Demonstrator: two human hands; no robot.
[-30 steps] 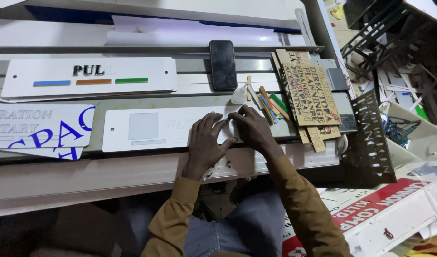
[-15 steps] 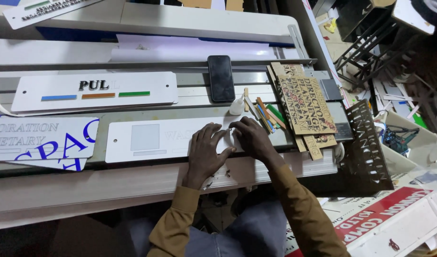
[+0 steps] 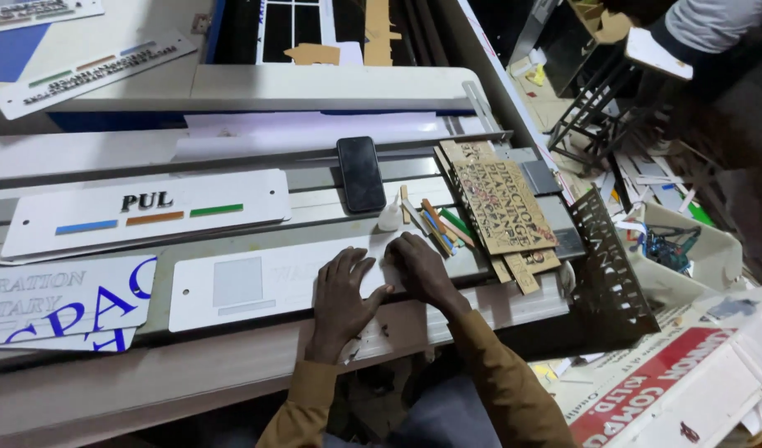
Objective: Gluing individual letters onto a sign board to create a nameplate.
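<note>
White plastic is lying under both my palms: a long blank sign plate [image 3: 265, 282] with a grey square near its left end, stretching across the grey counter [image 3: 82, 398] in front of me. At about nine o'clock from it, a white board with big blue lettering [image 3: 58, 303] is lying flat, and at eleven o'clock a second white plate with blue, orange and green bars [image 3: 149, 211] is resting on the rails.

My left hand [image 3: 341, 300] is pressing flat on the blank plate's right end, fingers spread wide and gripping nothing. Just beside it, at three o'clock, my right hand [image 3: 421, 270] is resting on the same end of the plate, fingers curled down at the plate's far edge; I cannot tell whether they are pinching anything.

At twelve o'clock from my hands a black phone [image 3: 361, 173] is lying face up. Near its lower right corner a small white glue bottle [image 3: 389, 216] is standing, with coloured strips [image 3: 437, 226] just beside it. At two o'clock a brown cut-out letter board [image 3: 499, 206] is lying tilted.
</note>
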